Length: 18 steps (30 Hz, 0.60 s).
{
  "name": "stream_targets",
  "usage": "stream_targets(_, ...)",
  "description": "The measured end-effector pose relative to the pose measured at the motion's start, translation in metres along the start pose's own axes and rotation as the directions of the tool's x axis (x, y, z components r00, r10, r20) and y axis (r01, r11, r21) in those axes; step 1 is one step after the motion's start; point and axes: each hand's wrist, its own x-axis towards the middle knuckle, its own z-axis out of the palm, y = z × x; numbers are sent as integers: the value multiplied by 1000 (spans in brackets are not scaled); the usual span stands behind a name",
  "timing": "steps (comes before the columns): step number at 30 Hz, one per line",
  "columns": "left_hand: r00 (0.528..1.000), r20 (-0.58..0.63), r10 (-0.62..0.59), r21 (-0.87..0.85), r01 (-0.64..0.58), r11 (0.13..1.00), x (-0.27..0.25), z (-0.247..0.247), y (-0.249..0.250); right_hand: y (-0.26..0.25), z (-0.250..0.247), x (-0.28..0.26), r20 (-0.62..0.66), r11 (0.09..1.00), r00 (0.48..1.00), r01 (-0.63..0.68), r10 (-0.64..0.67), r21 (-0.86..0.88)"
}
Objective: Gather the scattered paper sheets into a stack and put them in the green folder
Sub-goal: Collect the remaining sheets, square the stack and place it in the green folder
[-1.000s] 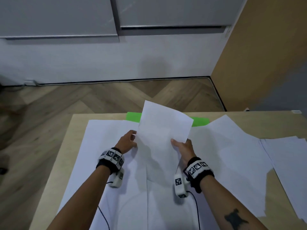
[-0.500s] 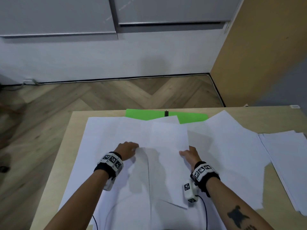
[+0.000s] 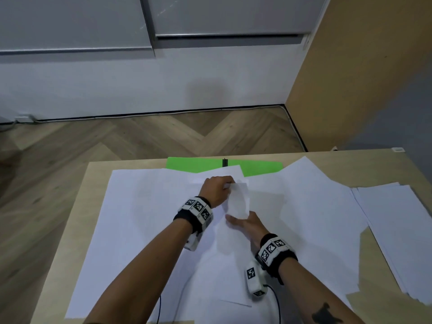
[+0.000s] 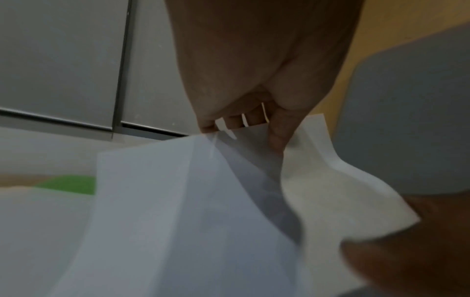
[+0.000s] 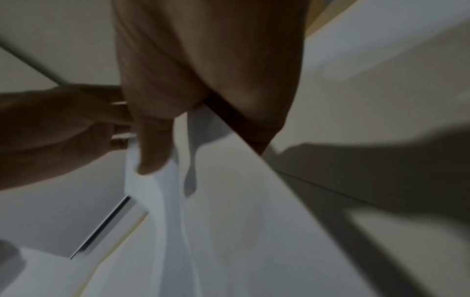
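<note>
White paper sheets (image 3: pixel 152 218) lie spread over the wooden table (image 3: pixel 70 225). The green folder (image 3: pixel 194 165) lies flat at the far edge, partly covered by sheets. My left hand (image 3: pixel 216 190) pinches the far end of a curled sheet (image 3: pixel 238 202) between thumb and fingers; the same sheet (image 4: pixel 318 180) bends in the left wrist view. My right hand (image 3: pixel 245 224) holds the near end of that sheet, thumb (image 5: pixel 152 152) on top and fingers under it. The sheet stands on edge between both hands.
A separate pile of sheets (image 3: pixel 402 230) lies at the table's right side. More sheets (image 3: pixel 315 206) overlap right of my hands. A small black clip (image 3: pixel 225 162) sits on the folder. Wood floor and a white wall lie beyond the table.
The sheet, held flat half a second ago, is now turned and curled on edge. My left hand moved forward and right toward the folder; my right hand drew left and nearer.
</note>
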Motion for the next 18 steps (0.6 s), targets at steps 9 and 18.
stream_targets(9,963,-215,-164,25,173,985,-11,12,-31,21,-38,39,-341,977,939,-115,48,-179)
stream_targets(18,526,-155,-836,-21,844,535,-65,-6,-149,8,-76,32,-534,978,839,-185,105,-99)
